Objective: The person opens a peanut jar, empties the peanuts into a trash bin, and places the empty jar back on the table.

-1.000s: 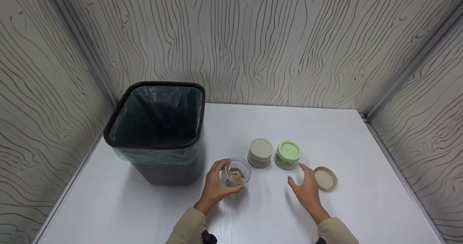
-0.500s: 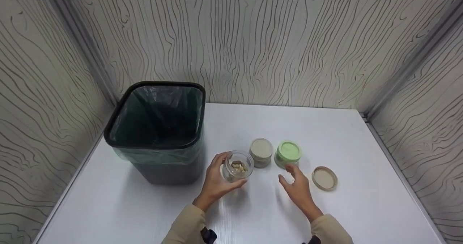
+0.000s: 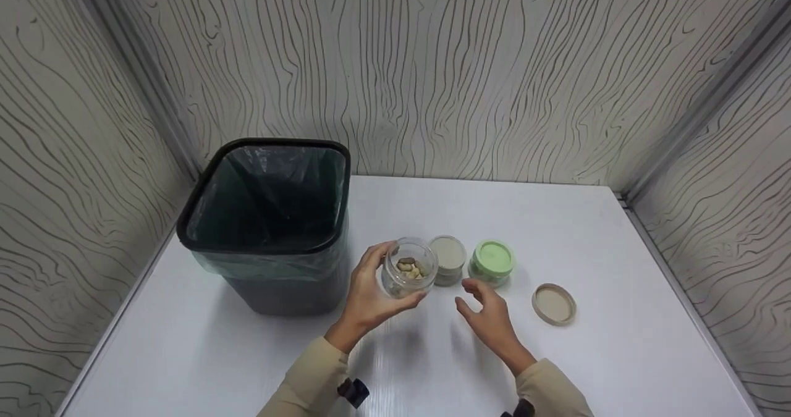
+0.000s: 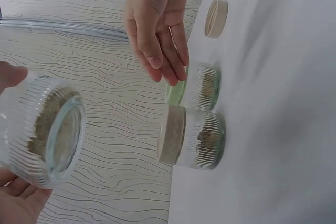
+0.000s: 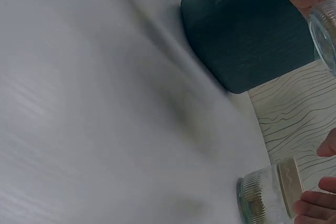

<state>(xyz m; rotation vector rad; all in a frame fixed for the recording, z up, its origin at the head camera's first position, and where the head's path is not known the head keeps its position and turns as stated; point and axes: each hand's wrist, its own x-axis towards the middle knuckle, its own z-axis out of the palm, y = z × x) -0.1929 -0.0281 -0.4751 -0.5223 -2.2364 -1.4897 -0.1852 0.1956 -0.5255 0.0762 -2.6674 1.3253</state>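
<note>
Left hand gripping a glass jar, right hand partly covering a green-lidded jar, a beige-lidded jar beside it, loose lid on white table, wavy-lined wall.

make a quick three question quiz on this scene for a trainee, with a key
1. True or false: the left hand holds the open jar raised off the table.

2. In the head view, what colour is the lid on the rightmost jar? (a) beige (b) green (c) black

3. Fill in: the container lined with a plastic bag is the ____.

Key:
1. True
2. b
3. bin
</note>
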